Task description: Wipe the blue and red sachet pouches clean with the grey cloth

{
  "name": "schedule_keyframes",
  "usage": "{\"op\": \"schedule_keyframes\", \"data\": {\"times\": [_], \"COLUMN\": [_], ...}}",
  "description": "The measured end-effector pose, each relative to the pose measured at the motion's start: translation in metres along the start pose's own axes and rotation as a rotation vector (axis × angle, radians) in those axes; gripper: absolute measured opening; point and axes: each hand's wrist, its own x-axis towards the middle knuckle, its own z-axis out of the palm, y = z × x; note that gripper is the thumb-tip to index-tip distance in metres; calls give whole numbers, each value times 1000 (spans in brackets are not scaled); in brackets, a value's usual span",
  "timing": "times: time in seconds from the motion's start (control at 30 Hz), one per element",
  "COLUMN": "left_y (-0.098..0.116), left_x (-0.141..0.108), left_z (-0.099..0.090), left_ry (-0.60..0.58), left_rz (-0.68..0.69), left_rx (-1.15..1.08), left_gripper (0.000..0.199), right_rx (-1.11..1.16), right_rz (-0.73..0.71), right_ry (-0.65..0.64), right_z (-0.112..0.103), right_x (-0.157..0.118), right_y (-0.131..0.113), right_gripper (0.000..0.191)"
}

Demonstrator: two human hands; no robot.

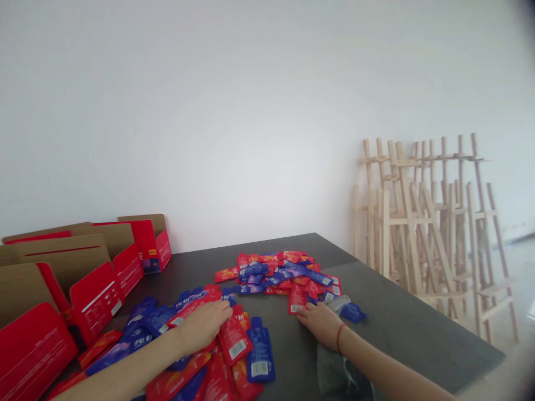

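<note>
Left grip [203,327], right grip [320,326], two sachet piles [284,275]

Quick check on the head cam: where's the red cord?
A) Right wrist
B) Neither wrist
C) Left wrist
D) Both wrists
A. The red cord circles the wrist just behind the right hand, while the arm behind the left hand shows none.

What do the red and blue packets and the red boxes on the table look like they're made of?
The red and blue packets look like glossy plastic or foil film, going by their sheen and flat sealed edges; the exact film can't be told. The red boxes look like printed card, smooth red outside and plain brown inside.
</note>
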Motion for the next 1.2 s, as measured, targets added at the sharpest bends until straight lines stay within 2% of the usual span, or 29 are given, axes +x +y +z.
{"op": "schedule_keyframes", "data": {"times": [0.07,0.13,0.2,0.27,0.33,0.4,0.5,0.57,0.63,0.73,0.87,0.93,1.0,1.13,1.2], "left_y": [20,48,78,105,122,130,130,128,128,133,145,151,156,164,167], "left_x": [18,42,70,95,116,132,147,153,154,148,130,118,103,74,66], "left_z": [2,6,13,20,25,26,24,22,20,16,17,27,43,77,85], "left_ry": [18,14,22,12,-54,-133,-183,-187,-161,-89,97,187,220,176,146], "left_rz": [7,72,155,210,296,396,474,485,484,486,522,532,540,550,463], "left_rx": [-11,-47,-75,-50,11,58,72,94,119,120,88,71,69,60,20], "left_gripper": [34,30,32,35,39,44,50,53,51,34,11,7,8,6,8], "right_rx": [-1,28,87,149,188,213,257,277,281,274,277,295,323,389,406], "right_rz": [-75,-180,-288,-315,-219,-30,246,351,398,415,420,414,396,275,190], "right_ry": [16,40,66,95,124,141,176,215,253,280,277,285,288,246,223], "right_z": [0,0,0,3,8,17,32,41,46,47,46,46,44,29,17], "right_x": [-15,-28,-40,-51,-62,-69,-71,-68,-63,-58,-58,-59,-60,-65,-68], "right_y": [-2,-3,-4,-1,6,19,38,44,44,39,38,40,41,33,23], "right_gripper": [31,29,28,34,47,59,65,63,60,58,55,56,57,59,60]}}
